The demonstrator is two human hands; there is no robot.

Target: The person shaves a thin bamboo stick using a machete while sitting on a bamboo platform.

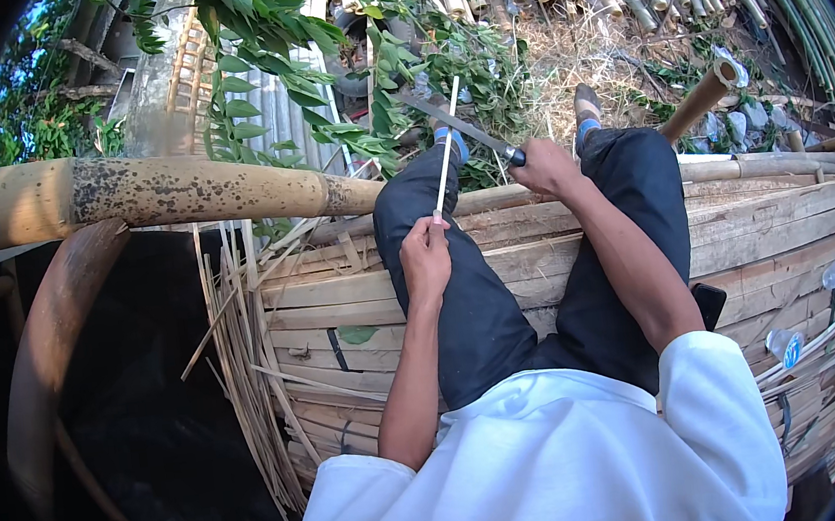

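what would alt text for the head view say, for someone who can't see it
Seen from above, a seated person's left hand holds a thin pale bamboo strip upright while the right hand lays a long knife against it. They sit on a bamboo-slat platform, with leafy branches ahead.

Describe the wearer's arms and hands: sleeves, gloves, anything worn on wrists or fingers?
Both arms come out of a loose white short-sleeved shirt, the sleeves ending near the elbows, so the forearms are bare. The left hand and right hand wear no gloves. No watch, band or ring shows on either wrist or hand; fine detail is too small to rule out.
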